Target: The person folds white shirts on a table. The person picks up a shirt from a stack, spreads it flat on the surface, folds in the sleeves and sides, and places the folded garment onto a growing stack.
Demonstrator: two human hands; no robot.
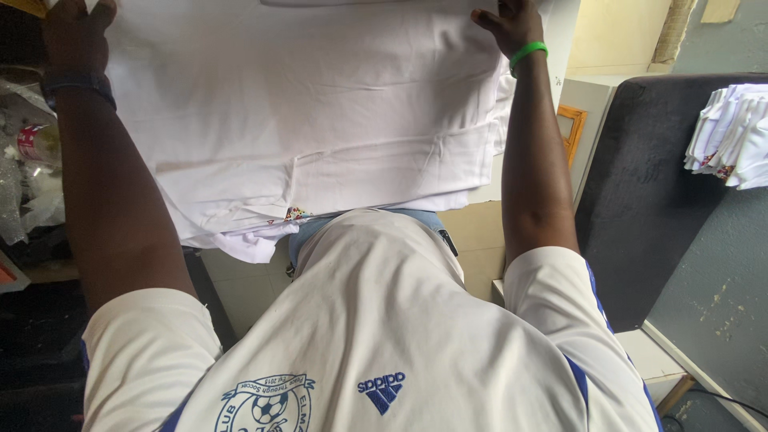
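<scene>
A large white cloth (320,112) lies spread in front of me over a stack of other white fabric (248,240). My left hand (76,36), with a dark band at the wrist, rests on the cloth's far left corner at the top edge of the view. My right hand (508,24), with a green wristband, presses on the cloth's far right edge. Both arms are stretched out over the fabric. Whether the fingers pinch the cloth or only lie flat on it does not show. A small patterned patch (296,214) peeks out of the stack's near edge.
A dark padded chair back (640,200) stands at the right with a pile of folded white cloths (732,136) on it. Clutter in clear plastic (28,168) sits at the left. A white cabinet with an orange-framed panel (572,128) stands behind the table.
</scene>
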